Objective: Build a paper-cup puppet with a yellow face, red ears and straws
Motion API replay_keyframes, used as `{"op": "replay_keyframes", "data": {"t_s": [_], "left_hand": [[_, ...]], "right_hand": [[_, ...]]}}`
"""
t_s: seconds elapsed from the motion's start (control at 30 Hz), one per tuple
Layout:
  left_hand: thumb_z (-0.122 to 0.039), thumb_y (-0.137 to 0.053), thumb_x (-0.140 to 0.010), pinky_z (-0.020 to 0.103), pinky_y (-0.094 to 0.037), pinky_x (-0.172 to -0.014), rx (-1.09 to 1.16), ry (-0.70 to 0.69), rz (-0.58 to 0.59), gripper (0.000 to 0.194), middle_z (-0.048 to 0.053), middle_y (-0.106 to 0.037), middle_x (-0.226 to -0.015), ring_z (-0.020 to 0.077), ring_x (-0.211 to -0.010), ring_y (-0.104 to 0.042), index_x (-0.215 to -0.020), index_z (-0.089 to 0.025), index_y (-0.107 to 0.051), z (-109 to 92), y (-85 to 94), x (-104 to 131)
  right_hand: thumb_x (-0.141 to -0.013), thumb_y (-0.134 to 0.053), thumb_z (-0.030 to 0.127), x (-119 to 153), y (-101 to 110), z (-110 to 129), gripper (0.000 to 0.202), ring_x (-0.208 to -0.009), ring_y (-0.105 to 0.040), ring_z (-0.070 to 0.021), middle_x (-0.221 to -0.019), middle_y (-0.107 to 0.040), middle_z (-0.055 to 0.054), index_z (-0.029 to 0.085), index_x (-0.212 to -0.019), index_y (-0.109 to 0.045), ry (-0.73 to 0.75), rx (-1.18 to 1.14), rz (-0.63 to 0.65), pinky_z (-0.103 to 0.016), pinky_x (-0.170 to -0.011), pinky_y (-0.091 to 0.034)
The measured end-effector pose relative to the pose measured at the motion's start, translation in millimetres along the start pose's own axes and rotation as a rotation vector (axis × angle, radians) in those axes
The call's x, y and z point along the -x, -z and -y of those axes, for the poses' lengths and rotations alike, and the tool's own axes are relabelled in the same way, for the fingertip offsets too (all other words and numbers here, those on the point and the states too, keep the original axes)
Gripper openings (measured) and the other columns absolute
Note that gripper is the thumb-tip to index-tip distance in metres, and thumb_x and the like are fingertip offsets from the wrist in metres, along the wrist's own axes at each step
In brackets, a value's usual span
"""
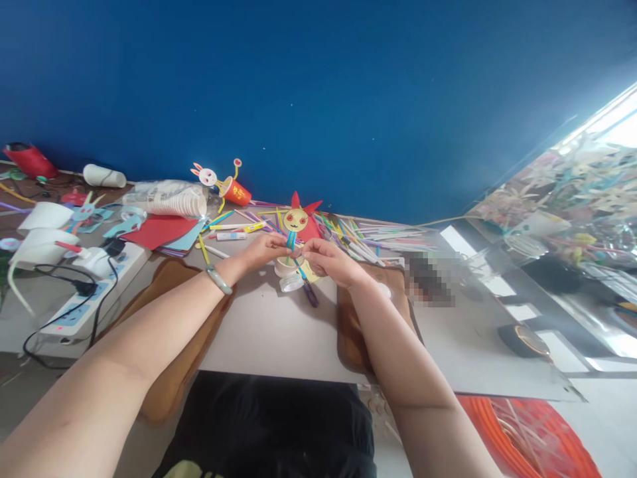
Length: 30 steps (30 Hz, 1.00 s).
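A yellow paper face with red pointed ears (pixel 295 220) stands upright on blue strips above a pale cup (pixel 285 267) at the table's middle. My left hand (pixel 269 248) reaches in from the left, its fingers closed at the blue strips (pixel 291 240). On the other side my right hand (pixel 323 257) has its fingers pinched close to the same strips; what lies between them is too small to make out. Just below the hands are a small clear lid (pixel 291 283) and a purple pen (pixel 311 293).
Many coloured sticks (pixel 368 238) lie along the blue wall. An orange cup with a paper rabbit (pixel 237 192), stacked white cups (pixel 182 201) and red paper (pixel 159 231) are further left. A power strip with cables (pixel 94 292) borders the left side; brown mats (pixel 354 332) lie under both arms.
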<state>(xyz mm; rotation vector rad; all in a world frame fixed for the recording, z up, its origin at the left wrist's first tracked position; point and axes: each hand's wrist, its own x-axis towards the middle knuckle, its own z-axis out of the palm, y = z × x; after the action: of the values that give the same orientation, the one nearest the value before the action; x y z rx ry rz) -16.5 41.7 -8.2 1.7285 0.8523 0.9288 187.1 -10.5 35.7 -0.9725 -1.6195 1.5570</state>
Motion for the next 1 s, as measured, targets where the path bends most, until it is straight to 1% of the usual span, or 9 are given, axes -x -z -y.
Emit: {"op": "replay_keyframes", "data": {"t_s": [0.07,0.13,0.23,0.33,0.47,0.57,0.73,0.83,1.0], "left_hand": [[-0.043,-0.074,-0.069,0.028,-0.041,-0.064,0.020,0.020,0.043,0.029,0.003,-0.062,-0.072,0.0161,-0.070,-0.055,-0.074,-0.014,-0.073,-3,2.9,0],[-0.043,-0.074,-0.069,0.027,-0.039,-0.062,0.036,0.032,0.081,0.029,0.003,-0.060,-0.072,0.0150,-0.069,-0.054,-0.073,-0.014,-0.071,-7,5.9,1],[-0.043,-0.073,-0.071,0.026,-0.034,-0.058,0.008,0.048,0.134,0.030,0.000,-0.054,-0.065,0.0124,-0.062,-0.048,-0.069,-0.014,-0.066,-13,8.4,3],[-0.047,-0.072,-0.072,0.026,-0.029,-0.055,-0.060,0.037,0.183,0.035,-0.003,-0.045,-0.059,0.0105,-0.058,-0.041,-0.064,-0.015,-0.062,-18,7.8,4],[-0.056,-0.069,-0.074,0.026,-0.028,-0.055,-0.091,-0.046,0.234,0.045,-0.002,-0.042,-0.060,0.0108,-0.060,-0.038,-0.062,-0.014,-0.059,-18,4.1,3],[-0.058,-0.067,-0.076,0.025,-0.027,-0.055,-0.098,-0.085,0.239,0.048,-0.002,-0.039,-0.060,0.0108,-0.061,-0.038,-0.060,-0.014,-0.057,-12,1.3,0],[-0.055,-0.066,-0.076,0.024,-0.024,-0.054,-0.120,-0.045,0.197,0.046,-0.003,-0.037,-0.059,0.0091,-0.059,-0.035,-0.060,-0.013,-0.054,-6,-3.9,0],[-0.050,-0.062,-0.079,0.024,-0.023,-0.054,-0.193,-0.036,0.164,0.041,-0.003,-0.037,-0.059,0.0091,-0.058,-0.035,-0.061,-0.013,-0.054,-11,-6.3,3],[-0.043,-0.055,-0.084,0.024,-0.028,-0.056,-0.257,-0.023,0.213,0.031,-0.003,-0.045,-0.064,0.0105,-0.060,-0.038,-0.072,-0.015,-0.060,-23,-4.3,11]], "right_hand": [[-0.079,-0.070,0.042,1,1,2,0.028,-0.044,-0.022,-0.0050,-0.054,-0.035,0.010,0.019,-0.085,-0.055,0.026,0.040,-0.042,-0.022,-0.045,-0.015],[-0.080,-0.069,0.042,1,1,4,0.027,-0.045,-0.024,-0.0055,-0.054,-0.036,0.010,0.020,-0.084,-0.055,0.051,0.121,-0.121,-0.023,-0.045,-0.016],[-0.081,-0.068,0.040,2,-1,5,0.024,-0.048,-0.029,-0.0056,-0.064,-0.046,0.005,0.020,-0.082,-0.055,0.109,0.263,-0.213,-0.023,-0.046,-0.020],[-0.081,-0.067,0.040,2,-6,5,0.023,-0.052,-0.034,-0.0058,-0.077,-0.054,0.001,0.019,-0.080,-0.057,0.162,0.342,-0.178,-0.023,-0.049,-0.025],[-0.084,-0.065,0.040,3,-13,4,0.021,-0.050,-0.032,-0.0076,-0.062,-0.042,0.005,0.020,-0.081,-0.059,0.171,0.401,-0.145,-0.024,-0.049,-0.023],[-0.086,-0.062,0.036,3,-16,2,0.018,-0.050,-0.031,-0.0083,-0.057,-0.038,0.006,0.020,-0.080,-0.059,0.192,0.480,-0.188,-0.024,-0.050,-0.023],[-0.085,-0.059,0.034,1,-17,2,0.017,-0.051,-0.036,-0.0083,-0.062,-0.048,0.004,0.018,-0.080,-0.059,0.213,0.552,-0.260,-0.024,-0.051,-0.027],[-0.085,-0.058,0.035,0,-15,1,0.017,-0.052,-0.037,-0.0086,-0.064,-0.051,0.003,0.018,-0.081,-0.060,0.190,0.556,-0.267,-0.024,-0.051,-0.029],[-0.084,-0.058,0.037,-1,-11,1,0.020,-0.051,-0.035,-0.0089,-0.062,-0.050,0.003,0.018,-0.080,-0.060,0.183,0.538,-0.296,-0.025,-0.050,-0.027]]}}
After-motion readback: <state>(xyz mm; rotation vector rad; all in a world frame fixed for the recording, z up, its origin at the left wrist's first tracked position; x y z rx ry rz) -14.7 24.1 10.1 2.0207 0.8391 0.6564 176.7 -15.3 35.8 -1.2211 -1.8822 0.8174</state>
